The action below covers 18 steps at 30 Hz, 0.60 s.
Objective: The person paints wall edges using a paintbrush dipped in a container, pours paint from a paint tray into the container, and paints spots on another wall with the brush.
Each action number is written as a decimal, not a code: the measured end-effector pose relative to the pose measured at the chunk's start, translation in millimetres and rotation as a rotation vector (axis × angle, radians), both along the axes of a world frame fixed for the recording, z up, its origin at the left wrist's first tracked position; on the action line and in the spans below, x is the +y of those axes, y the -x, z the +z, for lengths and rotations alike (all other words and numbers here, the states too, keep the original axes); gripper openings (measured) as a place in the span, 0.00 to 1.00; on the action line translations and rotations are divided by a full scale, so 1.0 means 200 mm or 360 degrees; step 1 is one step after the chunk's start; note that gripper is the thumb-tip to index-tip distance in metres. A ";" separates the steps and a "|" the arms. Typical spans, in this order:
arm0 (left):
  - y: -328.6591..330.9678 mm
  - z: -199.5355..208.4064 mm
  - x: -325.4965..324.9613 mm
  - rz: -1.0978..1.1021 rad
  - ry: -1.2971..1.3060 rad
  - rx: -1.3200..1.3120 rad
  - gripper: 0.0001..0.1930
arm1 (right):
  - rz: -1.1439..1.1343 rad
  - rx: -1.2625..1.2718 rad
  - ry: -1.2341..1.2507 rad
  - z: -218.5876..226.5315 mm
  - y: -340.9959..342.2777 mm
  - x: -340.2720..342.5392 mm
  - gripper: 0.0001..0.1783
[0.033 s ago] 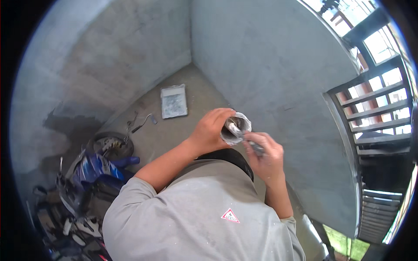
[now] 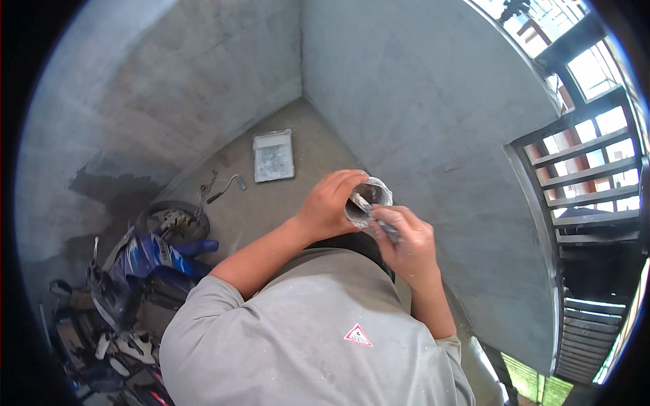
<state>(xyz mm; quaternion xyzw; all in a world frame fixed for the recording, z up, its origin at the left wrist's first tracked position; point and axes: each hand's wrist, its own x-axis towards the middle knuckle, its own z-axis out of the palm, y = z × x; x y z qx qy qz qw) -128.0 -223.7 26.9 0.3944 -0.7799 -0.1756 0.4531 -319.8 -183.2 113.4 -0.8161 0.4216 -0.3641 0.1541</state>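
Note:
My left hand [image 2: 333, 206] is wrapped round the left side of a round can [image 2: 387, 195] crusted with white and grey paint. The can's open mouth faces up, and its inside is dark with whitish smears. In my right hand [image 2: 409, 243] is a short paint-smeared brush [image 2: 363, 202], with its pale part inside the can. My fingers cover much of its grey handle, and the far end is too unclear to make out. Whitish smudges mark the right hand.
A pale, paint-stained rectangular tray [image 2: 273, 156] lies on the floor near the wall corner. At the left stands a blue motorbike [image 2: 152, 260], with a small hand tool [image 2: 223, 189] by its wheel. Grey walls [image 2: 433, 115] meet ahead; a slatted window [image 2: 589, 162] is at the right.
My right hand has shifted slightly left with the brush, whose pale part now lies nearer the can's left inner wall. The left hand still holds the can in nearly the same place.

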 end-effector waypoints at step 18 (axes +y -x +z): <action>0.01 0.12 0.70 0.0618 -0.0035 -0.0210 0.44 | 0.0503 -0.0389 -0.0201 0.00 0.05 0.29 0.10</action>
